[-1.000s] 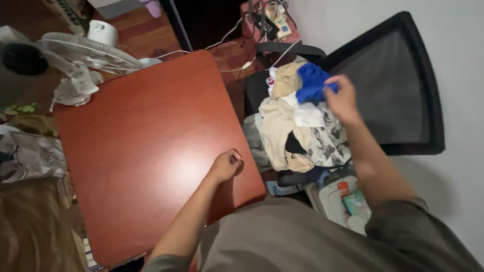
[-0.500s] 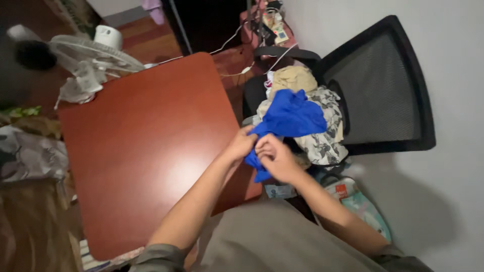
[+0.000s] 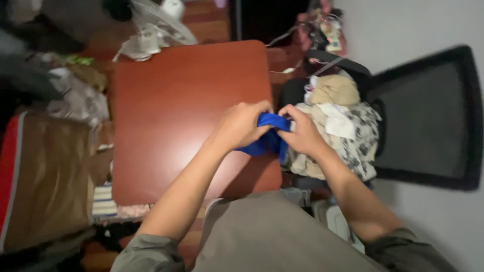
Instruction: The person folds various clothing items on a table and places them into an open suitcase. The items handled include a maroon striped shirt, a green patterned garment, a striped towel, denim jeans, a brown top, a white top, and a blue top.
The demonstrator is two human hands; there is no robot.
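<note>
Dim indoors, lit from overhead. Soft broad glare on the red-brown table [image 3: 171, 111], brightest near its middle. Deep shadow along the top edge and at far left, detail lost there. Motion blur throughout, strongest on the fan [image 3: 161, 25] and the chair [image 3: 428, 116]. Pale wall [image 3: 403, 25] evenly lit, grainy.

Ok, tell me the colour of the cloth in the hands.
Bright blue cloth, head view.
</note>
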